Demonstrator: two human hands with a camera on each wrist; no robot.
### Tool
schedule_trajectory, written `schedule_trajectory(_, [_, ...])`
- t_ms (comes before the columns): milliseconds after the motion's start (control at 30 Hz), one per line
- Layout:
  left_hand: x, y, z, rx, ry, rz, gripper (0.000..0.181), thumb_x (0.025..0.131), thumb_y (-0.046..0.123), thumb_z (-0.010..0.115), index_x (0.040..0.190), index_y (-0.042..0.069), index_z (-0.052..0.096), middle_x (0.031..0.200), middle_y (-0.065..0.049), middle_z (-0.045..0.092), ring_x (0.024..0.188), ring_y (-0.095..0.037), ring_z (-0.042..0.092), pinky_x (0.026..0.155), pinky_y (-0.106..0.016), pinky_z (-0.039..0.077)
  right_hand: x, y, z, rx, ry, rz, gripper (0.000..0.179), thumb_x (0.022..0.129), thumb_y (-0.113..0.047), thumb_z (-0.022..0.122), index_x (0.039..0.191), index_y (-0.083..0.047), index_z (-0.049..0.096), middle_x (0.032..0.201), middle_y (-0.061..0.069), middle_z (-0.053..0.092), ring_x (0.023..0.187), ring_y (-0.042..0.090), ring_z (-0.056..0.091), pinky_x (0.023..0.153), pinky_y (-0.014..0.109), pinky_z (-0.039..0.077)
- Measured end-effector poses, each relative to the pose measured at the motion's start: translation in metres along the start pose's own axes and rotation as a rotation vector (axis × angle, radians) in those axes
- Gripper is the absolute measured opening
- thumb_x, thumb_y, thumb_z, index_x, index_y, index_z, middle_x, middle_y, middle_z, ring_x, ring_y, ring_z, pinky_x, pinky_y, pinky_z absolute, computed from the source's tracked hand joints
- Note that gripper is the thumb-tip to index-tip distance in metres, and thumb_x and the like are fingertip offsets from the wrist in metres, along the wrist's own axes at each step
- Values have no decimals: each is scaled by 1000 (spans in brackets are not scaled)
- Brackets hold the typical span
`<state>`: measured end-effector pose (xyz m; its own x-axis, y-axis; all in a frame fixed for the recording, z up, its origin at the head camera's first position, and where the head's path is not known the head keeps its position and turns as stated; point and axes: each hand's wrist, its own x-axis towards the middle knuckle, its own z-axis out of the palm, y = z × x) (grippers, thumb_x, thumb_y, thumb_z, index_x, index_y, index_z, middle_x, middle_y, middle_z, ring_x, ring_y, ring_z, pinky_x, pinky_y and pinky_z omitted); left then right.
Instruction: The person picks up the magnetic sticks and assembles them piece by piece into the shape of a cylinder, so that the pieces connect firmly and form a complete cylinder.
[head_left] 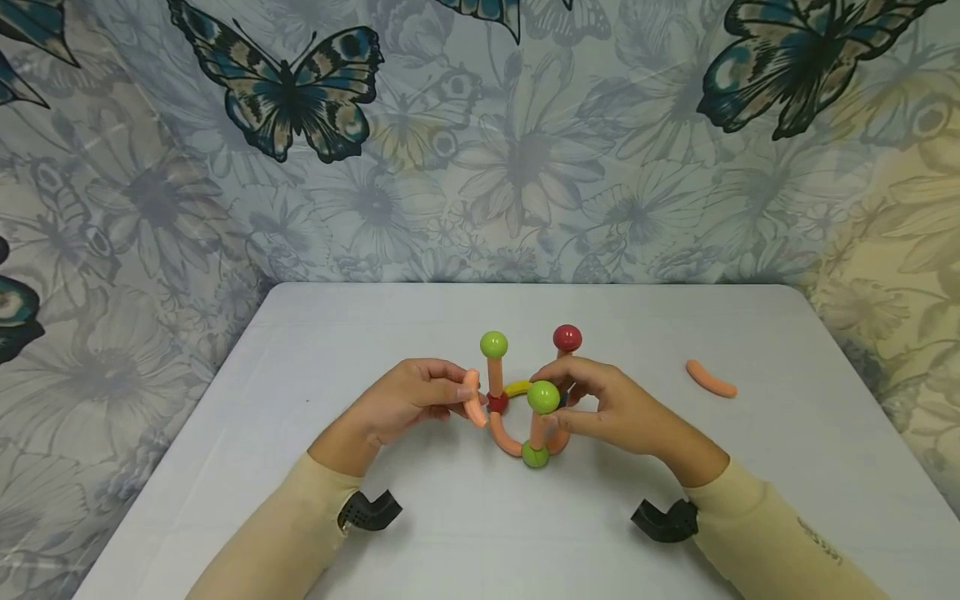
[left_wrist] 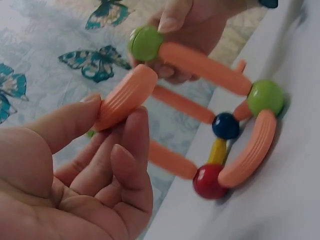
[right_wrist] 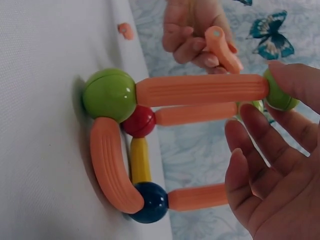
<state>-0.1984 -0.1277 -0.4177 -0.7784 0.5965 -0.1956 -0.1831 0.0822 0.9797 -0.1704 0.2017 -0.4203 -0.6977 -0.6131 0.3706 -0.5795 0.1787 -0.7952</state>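
On the white bench point(head_left: 480, 525), about midway between its left and right edges, stands a toy frame of six balls and six rods. Three balls form its base: one green base ball point(head_left: 535, 455), one red base ball point(head_left: 497, 403) and one blue base ball point(left_wrist: 226, 125). Two curved orange rods point(left_wrist: 252, 152) and one yellow rod point(left_wrist: 217, 151) link these three into a ring. Three straight orange rods point(head_left: 495, 377) stand upright, one on each base ball, and each carries a top ball: two green, one red. That makes three green balls, two red and one blue.

The left hand point(head_left: 420, 396), just left of the frame, pinches one loose curved orange piece point(head_left: 474, 400) between thumb and fingers, clear of the bench. The right hand point(head_left: 611, 404) has thumb and fingers bent about the nearest green top ball point(head_left: 543, 397).

Another curved orange piece point(head_left: 711, 379) lies by itself, nearer the bench's right edge. The right wrist view also shows one orange end point(right_wrist: 126, 31) on the bench; what it belongs to cannot be told. Two cream sleeves point(head_left: 281, 525) show, each with one black mount point(head_left: 370, 510) at the wrist.
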Motion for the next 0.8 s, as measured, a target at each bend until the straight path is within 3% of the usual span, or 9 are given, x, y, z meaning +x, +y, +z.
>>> schedule_trajectory(200, [-3, 1, 22, -135, -6, 0, 27, 106, 19, 73, 122, -3, 68, 105, -15, 80, 92, -22, 78, 72, -27, 57, 2, 0, 1, 12, -10, -16, 40, 96, 0, 82, 132, -12, 70, 114, -3, 72, 104, 22, 67, 86, 39, 58])
schedule_trajectory(367, [-2, -1, 38, -281, -31, 33, 21, 111, 17, 64, 117, -3, 65, 109, -15, 80, 92, -22, 79, 77, -29, 62, 2, -2, 1, 25, -12, -21, 40, 96, 0, 82, 131, -15, 71, 113, -3, 72, 102, 22, 67, 85, 38, 57])
schedule_trajectory(467, [0, -3, 44, -335, -4, 42, 18, 113, 17, 63, 113, -1, 66, 105, -14, 80, 90, -20, 79, 79, -31, 63, 2, -3, 1, 38, -14, -22, 41, 96, 1, 82, 132, -16, 71, 112, -3, 72, 100, 22, 67, 85, 38, 57])
schedule_trajectory(800, [4, -7, 55, -356, 59, 83, 24, 113, 20, 64, 117, -4, 65, 100, -13, 78, 86, -19, 78, 81, -34, 63, 2, -4, 4, 49, -23, -34, 43, 94, 2, 83, 133, -12, 71, 110, -1, 71, 94, 22, 64, 83, 36, 56])
